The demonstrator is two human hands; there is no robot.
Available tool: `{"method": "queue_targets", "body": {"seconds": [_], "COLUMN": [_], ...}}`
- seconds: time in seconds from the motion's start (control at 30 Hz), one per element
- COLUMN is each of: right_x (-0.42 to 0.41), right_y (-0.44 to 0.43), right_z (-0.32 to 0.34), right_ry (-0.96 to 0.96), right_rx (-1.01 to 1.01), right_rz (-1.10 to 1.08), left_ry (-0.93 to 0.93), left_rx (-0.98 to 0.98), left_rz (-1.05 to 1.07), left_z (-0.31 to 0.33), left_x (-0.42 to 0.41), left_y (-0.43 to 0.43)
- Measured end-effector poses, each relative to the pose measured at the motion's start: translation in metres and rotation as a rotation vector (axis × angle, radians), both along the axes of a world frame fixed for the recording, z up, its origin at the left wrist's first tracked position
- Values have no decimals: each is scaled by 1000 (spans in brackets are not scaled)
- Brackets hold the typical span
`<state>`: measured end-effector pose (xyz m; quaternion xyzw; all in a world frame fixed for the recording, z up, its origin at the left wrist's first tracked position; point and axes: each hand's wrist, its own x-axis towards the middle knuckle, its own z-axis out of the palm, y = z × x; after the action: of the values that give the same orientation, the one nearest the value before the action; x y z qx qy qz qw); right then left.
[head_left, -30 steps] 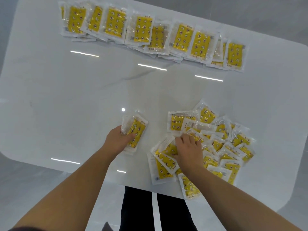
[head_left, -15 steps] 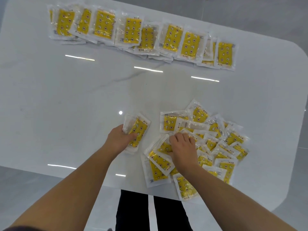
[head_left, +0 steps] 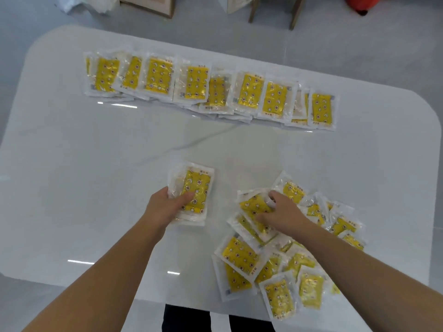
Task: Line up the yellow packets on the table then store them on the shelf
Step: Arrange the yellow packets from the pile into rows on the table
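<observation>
Packets in yellow with clear wrappers lie in three groups on the white bench (head_left: 72,188). Along the far side runs a row of packets (head_left: 211,88), overlapping one another so that several show only a strip or a corner; how many lie beneath cannot be told. The left hand (head_left: 165,207) is closed on a small stack of packets (head_left: 193,194) near the middle of the bench, thumb across the top one, fingers tucked under and out of sight. Only the top packet's face shows; the ones under it appear as thin white edges. The right hand (head_left: 280,212) rests on a loose pile of packets (head_left: 282,250) at the near right, its fingers curled around the edge of one tilted packet (head_left: 254,207), thumb pressed on its face. The hand and forearm cover much of the pile's middle. The print on the packets is too small and blurred to read. At the top edge, furniture legs (head_left: 273,10) and a red object (head_left: 364,3) are cut off by the frame. Dark trouser legs (head_left: 187,319) show below the bench's near edge.
</observation>
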<state>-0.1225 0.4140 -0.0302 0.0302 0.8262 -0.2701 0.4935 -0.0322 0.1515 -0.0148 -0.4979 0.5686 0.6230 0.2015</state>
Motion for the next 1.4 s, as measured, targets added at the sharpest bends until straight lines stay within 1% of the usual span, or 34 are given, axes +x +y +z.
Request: {"method": "queue_targets", "body": {"seconds": [0.07,0.17,0.27,0.33,0.47,0.6,0.67,0.77,0.87,0.97,1.07,1.1,1.2,1.3,1.33,1.4], "right_x": [-29,-78,-127,-156,-198,-213,-214,-214,-214,-215,-213,-213,-212,-214,-216,-219], "right_y": [-14,-54,-112,-154,-219,-247,-252,-256,-258,-253,-235,-225,-191,-157,-148,-132], "right_z": [8,15,10,3,-9,-15,-19,-26,-28,-23,-10,-7,-3,-3,-5,-12], "right_ry": [-45,-66,-48,-4,119,238,287,366,396,429,433,419,381,351,352,395], "right_rx": [-84,-268,-359,-388,-352,-247,-199,-116,-56,-59,-101,-119,-139,-174,-166,-96], "right_rz": [-261,-663,-858,-927,-950,-935,-915,-862,-825,-821,-879,-914,-1017,-1117,-1115,-1045], "left_ry": [33,112,172,196,202,174,161,130,143,159,248,292,393,365,343,305], "left_rx": [-13,-74,-141,-170,-239,-323,-383,-523,-651,-704,-785,-759,-585,-397,-351,-336], "left_rz": [3,-11,-33,-49,-86,-67,-97,-183,-250,-224,-239,-250,-273,-232,-241,-304], "left_z": [0,-3,-6,-12,-31,-47,-52,-51,-49,-44,-32,-28,-23,-30,-32,-36], "left_x": [-28,-80,-137,-171,-222,-243,-247,-250,-250,-249,-248,-248,-254,-264,-267,-274], "left_y": [-22,-59,-98,-124,-166,-184,-188,-189,-196,-203,-198,-193,-165,-128,-114,-88]}}
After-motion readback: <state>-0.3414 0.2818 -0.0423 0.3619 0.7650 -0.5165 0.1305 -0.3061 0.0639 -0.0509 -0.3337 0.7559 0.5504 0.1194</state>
